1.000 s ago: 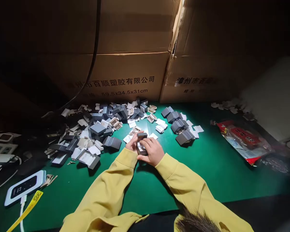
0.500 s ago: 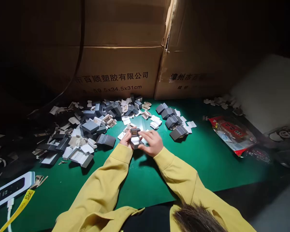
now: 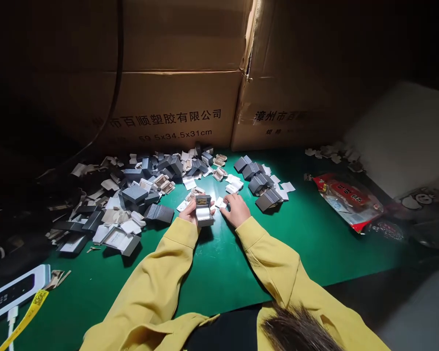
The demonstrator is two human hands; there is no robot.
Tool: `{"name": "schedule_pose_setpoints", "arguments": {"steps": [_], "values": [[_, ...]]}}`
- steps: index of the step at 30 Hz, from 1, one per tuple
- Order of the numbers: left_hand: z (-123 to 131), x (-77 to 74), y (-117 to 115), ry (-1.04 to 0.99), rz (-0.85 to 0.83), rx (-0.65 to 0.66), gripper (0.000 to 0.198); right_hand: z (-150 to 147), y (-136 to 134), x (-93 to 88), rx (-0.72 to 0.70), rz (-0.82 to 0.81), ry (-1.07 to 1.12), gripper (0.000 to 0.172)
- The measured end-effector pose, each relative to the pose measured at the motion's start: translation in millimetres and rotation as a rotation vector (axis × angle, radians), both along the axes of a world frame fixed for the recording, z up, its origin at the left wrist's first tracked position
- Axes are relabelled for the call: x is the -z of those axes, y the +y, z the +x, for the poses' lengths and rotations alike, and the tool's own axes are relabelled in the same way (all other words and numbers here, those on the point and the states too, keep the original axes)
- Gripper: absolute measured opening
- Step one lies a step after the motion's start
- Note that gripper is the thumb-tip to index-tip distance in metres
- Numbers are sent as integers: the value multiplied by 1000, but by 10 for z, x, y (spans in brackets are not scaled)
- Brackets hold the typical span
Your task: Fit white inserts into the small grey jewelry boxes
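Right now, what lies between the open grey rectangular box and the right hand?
Head view: left hand's fingertips at the box's edge, then a small white flat piece.

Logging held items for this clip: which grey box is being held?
The open grey box in the left hand, white interior showing; the other grey boxes lie piled or lined up on the green table.
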State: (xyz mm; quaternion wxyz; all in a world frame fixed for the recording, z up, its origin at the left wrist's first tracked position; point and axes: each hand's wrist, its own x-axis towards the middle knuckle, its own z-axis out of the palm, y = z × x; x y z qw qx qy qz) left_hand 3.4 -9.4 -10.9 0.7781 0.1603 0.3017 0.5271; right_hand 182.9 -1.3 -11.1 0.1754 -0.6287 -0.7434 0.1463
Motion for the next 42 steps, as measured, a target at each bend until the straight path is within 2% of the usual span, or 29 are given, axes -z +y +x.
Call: {"name": "schedule_pose_setpoints", "arguments": {"steps": [4,9,15,18,22,24,28,31,34,38,42], "values": [[-14,22,14,3,-21,-3,23,26,0,-25,-2,-52,26,50],[18,53,12,-51,-56,34,25,57,8,-21,-42,-90,25,36],[77,12,13,-22,-92,42,22,107,58,50,-52,-45,110,30],[103,-23,2,-10,-110,35,22,136,69,55,4,-84,258,29],[135,-45,-13,-30,-109,37,23,149,57,-25,60,-123,540,23],[158,-54,-13,-43,-134,26,23,140,37,-83,100,-86,652,26],[217,-102,1,-53,-225,-30,26,86,-10,-136,202,90,842,29],[221,-142,11,-35,-231,-31,28,22,-44,-116,197,81,998,32],[176,-137,13,-32,-175,-10,30,-27,-79,-124,186,110,1062,32],[146,-85,-2,-48,-93,57,29,-44,-121,-223,197,172,1163,34],[230,-68,-25,-35,-74,121,26,-32,-134,-282,207,68,1263,47]]}}
